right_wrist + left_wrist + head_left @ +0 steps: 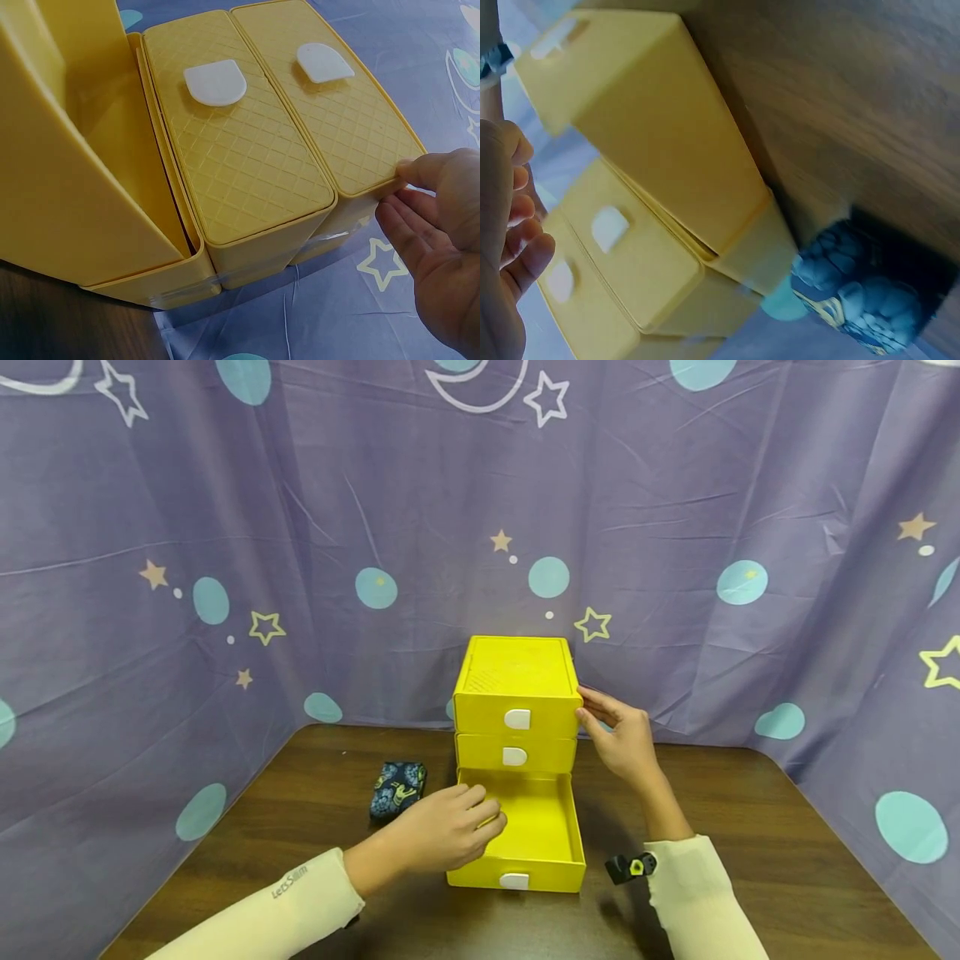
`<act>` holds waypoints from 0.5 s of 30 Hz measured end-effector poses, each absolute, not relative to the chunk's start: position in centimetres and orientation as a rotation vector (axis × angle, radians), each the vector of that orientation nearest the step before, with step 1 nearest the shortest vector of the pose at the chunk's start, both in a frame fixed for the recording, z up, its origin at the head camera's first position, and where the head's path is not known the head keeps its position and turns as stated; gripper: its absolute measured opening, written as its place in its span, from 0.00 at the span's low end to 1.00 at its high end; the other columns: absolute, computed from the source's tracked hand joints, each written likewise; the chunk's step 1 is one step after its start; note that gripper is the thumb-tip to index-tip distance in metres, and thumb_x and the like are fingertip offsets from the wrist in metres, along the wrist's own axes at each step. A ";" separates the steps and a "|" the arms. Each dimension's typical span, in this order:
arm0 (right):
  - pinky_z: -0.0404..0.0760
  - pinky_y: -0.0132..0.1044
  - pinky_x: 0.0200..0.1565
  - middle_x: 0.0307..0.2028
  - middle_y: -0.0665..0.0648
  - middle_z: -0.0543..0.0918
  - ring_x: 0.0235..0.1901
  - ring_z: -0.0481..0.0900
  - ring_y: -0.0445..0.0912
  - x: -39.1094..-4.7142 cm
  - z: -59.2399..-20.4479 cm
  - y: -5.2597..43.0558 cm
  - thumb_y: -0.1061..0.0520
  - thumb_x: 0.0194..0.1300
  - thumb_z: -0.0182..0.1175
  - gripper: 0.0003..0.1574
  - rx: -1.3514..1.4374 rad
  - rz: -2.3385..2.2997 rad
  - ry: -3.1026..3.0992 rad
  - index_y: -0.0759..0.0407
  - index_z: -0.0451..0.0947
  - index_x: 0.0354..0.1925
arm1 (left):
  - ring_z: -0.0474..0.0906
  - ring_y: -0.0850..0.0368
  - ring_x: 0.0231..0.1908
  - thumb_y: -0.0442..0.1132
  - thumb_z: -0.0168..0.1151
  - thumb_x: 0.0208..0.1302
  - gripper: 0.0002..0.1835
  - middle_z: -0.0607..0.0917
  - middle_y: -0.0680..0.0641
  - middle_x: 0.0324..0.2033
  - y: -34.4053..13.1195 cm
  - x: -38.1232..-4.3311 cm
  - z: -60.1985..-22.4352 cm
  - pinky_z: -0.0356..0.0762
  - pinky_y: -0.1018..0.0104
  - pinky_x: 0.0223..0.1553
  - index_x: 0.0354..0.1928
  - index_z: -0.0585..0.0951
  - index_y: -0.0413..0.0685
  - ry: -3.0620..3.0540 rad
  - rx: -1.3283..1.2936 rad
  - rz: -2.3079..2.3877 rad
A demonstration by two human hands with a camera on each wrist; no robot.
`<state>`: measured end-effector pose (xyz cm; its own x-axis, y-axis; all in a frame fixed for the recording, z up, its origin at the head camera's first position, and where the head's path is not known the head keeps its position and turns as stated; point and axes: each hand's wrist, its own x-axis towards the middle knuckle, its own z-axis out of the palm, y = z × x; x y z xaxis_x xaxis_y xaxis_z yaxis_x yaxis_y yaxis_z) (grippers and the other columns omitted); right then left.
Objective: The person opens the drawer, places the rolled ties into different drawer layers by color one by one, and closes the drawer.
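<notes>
A yellow drawer unit [517, 667] with white tabs stands on the table. Its bottom drawer [534, 827] is pulled far out, and I see nothing inside the visible part; the two drawers above are closed. My right hand [624, 739] holds the unit's upper right front corner, thumb at the front edge and fingers along the side, as the right wrist view also shows. Over the left side of the pulled-out drawer hovers my left hand [446, 828], its fingers loosely bent with nothing in them. It hides part of that drawer.
Left of the unit lies a dark folded item [397, 787] with a blue and yellow-green pattern, perhaps cloth or a pouch. A purple curtain [450, 510] with stars and moons hangs behind and beside the brown wooden table [720, 827].
</notes>
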<state>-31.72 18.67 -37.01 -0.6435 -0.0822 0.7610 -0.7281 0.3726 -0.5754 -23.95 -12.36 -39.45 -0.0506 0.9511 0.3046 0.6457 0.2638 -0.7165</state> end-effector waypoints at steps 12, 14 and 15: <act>0.81 0.25 0.50 0.54 0.65 0.85 0.50 0.87 0.56 -31.7 -37.0 18.8 0.67 0.68 0.66 0.23 0.709 1.317 -1.992 0.67 0.81 0.61 | 0.73 0.52 0.35 0.43 0.45 0.74 0.17 0.81 0.49 0.39 -16.2 -26.2 -39.8 0.74 0.64 0.32 0.48 0.83 0.46 -1.890 -1.340 0.449; 0.81 0.25 0.50 0.54 0.65 0.85 0.50 0.87 0.56 -31.8 -37.0 18.8 0.67 0.68 0.65 0.23 0.707 1.319 -1.992 0.67 0.81 0.61 | 0.72 0.51 0.34 0.43 0.51 0.72 0.13 0.81 0.48 0.39 -16.9 -26.6 -39.8 0.74 0.64 0.32 0.47 0.82 0.45 -1.921 -1.320 0.435; 0.81 0.25 0.50 0.54 0.65 0.85 0.50 0.87 0.57 -31.8 -37.0 18.8 0.67 0.68 0.65 0.22 0.706 1.319 -1.992 0.67 0.81 0.60 | 0.72 0.51 0.35 0.43 0.56 0.70 0.12 0.80 0.48 0.39 -17.4 -26.8 -39.9 0.75 0.63 0.33 0.47 0.82 0.45 -1.938 -1.310 0.431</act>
